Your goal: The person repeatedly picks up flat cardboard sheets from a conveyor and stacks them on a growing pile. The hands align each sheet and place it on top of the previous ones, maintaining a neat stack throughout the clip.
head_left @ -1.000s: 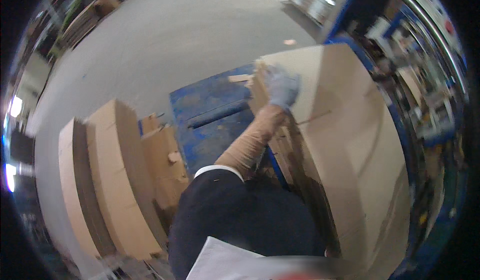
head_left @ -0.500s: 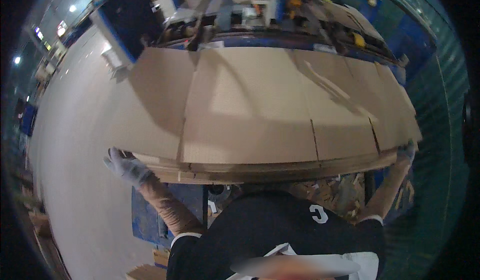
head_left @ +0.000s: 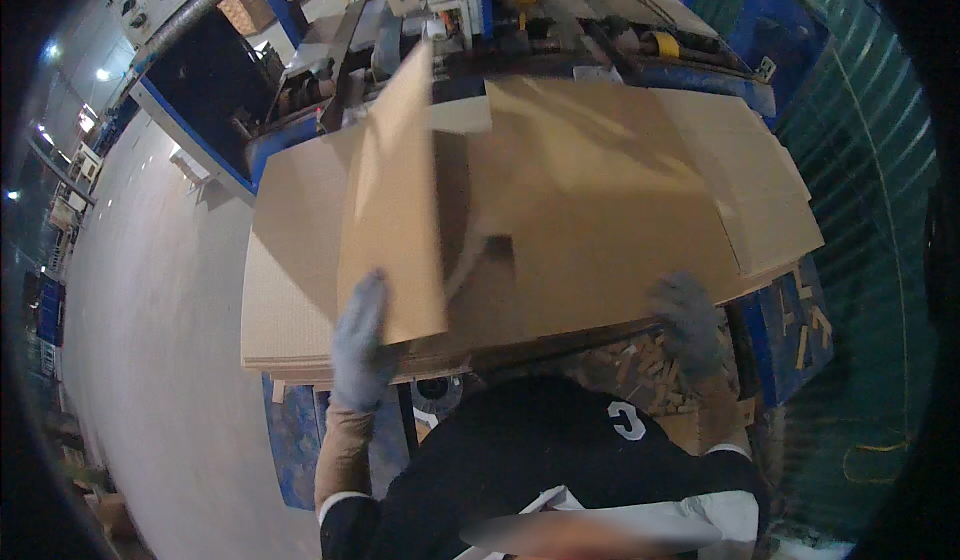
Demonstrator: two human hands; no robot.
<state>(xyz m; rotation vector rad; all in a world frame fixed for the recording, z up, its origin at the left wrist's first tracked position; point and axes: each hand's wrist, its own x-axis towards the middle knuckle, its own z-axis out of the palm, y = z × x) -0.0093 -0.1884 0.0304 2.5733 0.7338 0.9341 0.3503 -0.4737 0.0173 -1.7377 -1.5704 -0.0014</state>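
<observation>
Left hand (head_left: 362, 350) is laid nearly straight against the raised left panel (head_left: 395, 205) of a sheet (head_left: 600, 215); any pinch is hidden. By the sheet's near right edge, the right hand (head_left: 688, 325) is blurred, its hold unclear. Atop the stack (head_left: 285, 260), the sheet is best kept square.

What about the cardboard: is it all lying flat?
No, one brown panel stands tilted up above the cardboard stack, with the gloved left hand at its lower part.
</observation>
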